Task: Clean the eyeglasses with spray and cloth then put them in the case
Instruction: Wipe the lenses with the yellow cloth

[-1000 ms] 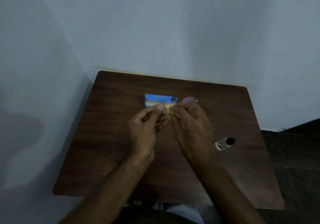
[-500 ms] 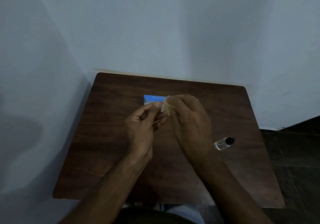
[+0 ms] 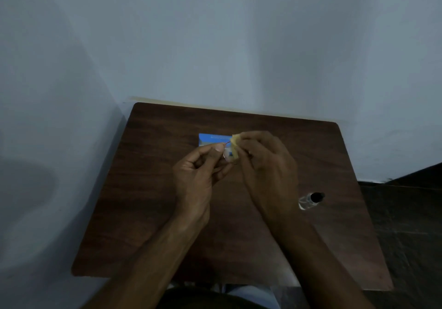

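My left hand (image 3: 198,172) pinches the thin-rimmed eyeglasses (image 3: 226,151) by the frame, above the middle of the dark wooden table (image 3: 148,203). Pressed against one lens is a small yellow cloth (image 3: 234,146), held in the fingertips of my right hand (image 3: 265,165). Most of the glasses are hidden behind my fingers and the cloth. A blue case (image 3: 210,139) lies flat on the table just behind my hands. The clear spray bottle (image 3: 309,200) with a black cap lies on its side to the right of my right wrist.
The table stands in a corner, with a pale wall (image 3: 215,45) behind it and another on the left. Dark floor (image 3: 406,213) shows past the table's right edge.
The second lens, seen beside my right hand a second ago, is now hidden. My right hand and the cloth have shifted slightly up and left on the lens. My left hand barely moved.
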Action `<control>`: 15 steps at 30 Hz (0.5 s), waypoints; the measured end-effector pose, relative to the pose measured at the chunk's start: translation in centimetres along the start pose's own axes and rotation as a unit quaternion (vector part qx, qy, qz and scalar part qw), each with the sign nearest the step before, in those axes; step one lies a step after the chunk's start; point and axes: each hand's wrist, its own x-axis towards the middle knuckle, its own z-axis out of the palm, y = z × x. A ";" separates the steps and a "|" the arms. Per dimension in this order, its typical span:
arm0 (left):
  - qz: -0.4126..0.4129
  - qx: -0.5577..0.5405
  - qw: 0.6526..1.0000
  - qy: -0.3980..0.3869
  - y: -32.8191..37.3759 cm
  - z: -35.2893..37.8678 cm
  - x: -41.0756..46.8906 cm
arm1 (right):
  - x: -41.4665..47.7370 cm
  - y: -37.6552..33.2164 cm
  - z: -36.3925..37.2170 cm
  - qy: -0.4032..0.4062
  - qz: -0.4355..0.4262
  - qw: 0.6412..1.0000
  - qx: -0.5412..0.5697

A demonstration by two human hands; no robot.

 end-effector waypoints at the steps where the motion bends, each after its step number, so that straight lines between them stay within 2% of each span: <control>1: 0.003 0.003 1.000 -0.003 -0.1 0.0 -0.1 | 0.6 0.1 -0.1 0.002 0.008 1.000 -0.003; 6: 0.006 0.007 1.000 0.015 -0.2 -0.1 -0.3 | -0.9 -1.3 0.4 -0.013 -0.056 0.998 -0.008; 11: 0.002 -0.012 1.000 0.013 -0.2 0.0 -0.4 | 0.5 -0.4 -0.3 -0.011 0.005 1.000 -0.012; 15: 0.023 0.017 1.000 0.011 0.1 0.1 -0.2 | -0.6 -2.4 0.1 -0.044 -0.015 0.999 0.014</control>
